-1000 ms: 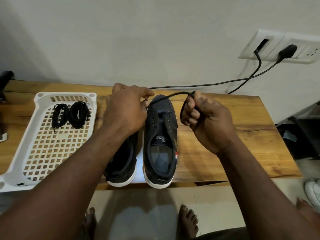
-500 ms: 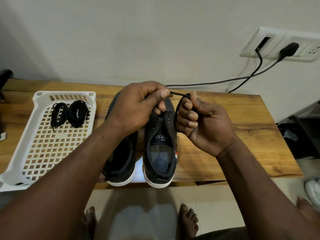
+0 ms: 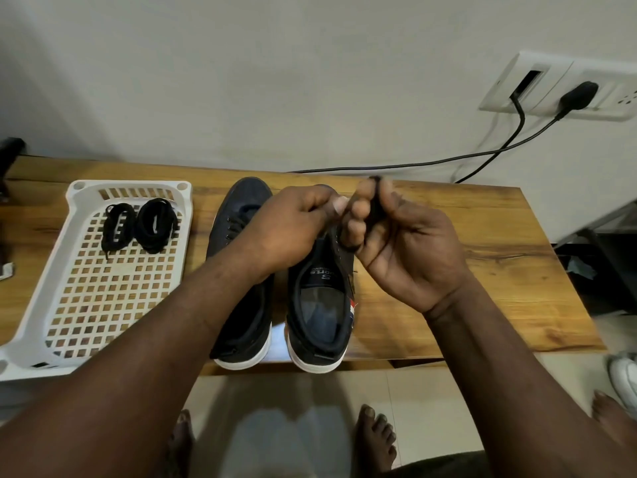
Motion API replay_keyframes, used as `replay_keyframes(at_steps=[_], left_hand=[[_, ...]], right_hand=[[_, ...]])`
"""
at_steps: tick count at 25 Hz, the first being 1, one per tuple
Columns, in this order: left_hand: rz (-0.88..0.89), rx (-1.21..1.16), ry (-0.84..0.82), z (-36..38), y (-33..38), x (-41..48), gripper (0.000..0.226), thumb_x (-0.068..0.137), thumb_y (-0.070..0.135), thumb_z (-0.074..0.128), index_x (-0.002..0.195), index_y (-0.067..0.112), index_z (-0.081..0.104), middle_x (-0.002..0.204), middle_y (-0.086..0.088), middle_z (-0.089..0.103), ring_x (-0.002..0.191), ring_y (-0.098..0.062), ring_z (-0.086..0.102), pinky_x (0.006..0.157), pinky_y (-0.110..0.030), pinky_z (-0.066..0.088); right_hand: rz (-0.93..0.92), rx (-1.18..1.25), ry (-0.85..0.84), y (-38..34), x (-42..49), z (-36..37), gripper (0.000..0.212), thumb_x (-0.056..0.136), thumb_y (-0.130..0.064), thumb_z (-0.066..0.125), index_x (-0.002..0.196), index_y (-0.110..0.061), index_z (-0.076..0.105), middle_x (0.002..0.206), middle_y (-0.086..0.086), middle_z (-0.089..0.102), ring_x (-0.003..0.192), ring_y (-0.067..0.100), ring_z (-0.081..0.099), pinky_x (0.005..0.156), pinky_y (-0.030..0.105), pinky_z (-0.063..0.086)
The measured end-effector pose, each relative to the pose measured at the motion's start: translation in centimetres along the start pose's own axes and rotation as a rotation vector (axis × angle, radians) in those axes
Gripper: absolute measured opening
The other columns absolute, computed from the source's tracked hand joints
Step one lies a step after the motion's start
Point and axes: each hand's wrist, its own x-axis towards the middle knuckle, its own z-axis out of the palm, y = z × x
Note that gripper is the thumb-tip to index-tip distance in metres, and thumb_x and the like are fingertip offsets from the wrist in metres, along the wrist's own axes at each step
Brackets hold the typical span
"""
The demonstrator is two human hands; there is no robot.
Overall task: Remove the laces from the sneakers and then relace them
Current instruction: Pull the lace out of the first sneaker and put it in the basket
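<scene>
Wood-grain table (image 3: 482,270), glossy and honey-brown, carries 2 dark navy sneakers (image 3: 320,305) side by side at its 6 o'clock edge, toes toward 12, their white rubber soles overhanging the near edge. The right one's tongue label shows a large "S" and letters that read like "ORTS", upside down from here; the smaller print under it is too fine to read. A red and white tab sits on its side at 3 o'clock. The left sneaker (image 3: 241,270) has black lacing crossing its eyelets near the toe.

Above the right sneaker's forefoot the 2 hands meet. The right hand (image 3: 406,243) holds a black lace (image 3: 374,208) gathered into a short bundle, fingers curled round it and thumb closing on it at the top. The left hand (image 3: 293,225) is curled, thumb pressed to forefinger, just beside the right fingertips; whether it pinches the lace I cannot tell.

At 9 o'clock lies a white plastic tray (image 3: 41,322) with a square-hole lattice floor and rounded corners. 2 coiled black laces (image 3: 157,224) rest in its far end, side by side.

On the wall at 2 o'clock a white socket plate (image 3: 551,88) holds a black plug (image 3: 577,94); 2 thin black cables (image 3: 413,163) run down from it toward the table's back edge.
</scene>
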Motion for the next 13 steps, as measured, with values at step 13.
replay_keyframes(at_steps=[13], left_hand=[[0.303, 0.358, 0.076, 0.2, 1.6, -1.1, 0.018, 0.094, 0.041, 0.065, 0.086, 0.027, 0.073, 0.081, 0.013, 0.069, 0.077, -0.004, 0.064, 0.07, -0.033, 0.053]], right_hand=[[-0.276, -0.102, 0.298, 0.9, 1.1, -1.8, 0.091, 0.103, -0.07, 0.021, 0.15, 0.004, 0.044, 0.146, 0.022, 0.06, 0.136, 0.031, 0.06, 0.12, 0.042, 0.043]])
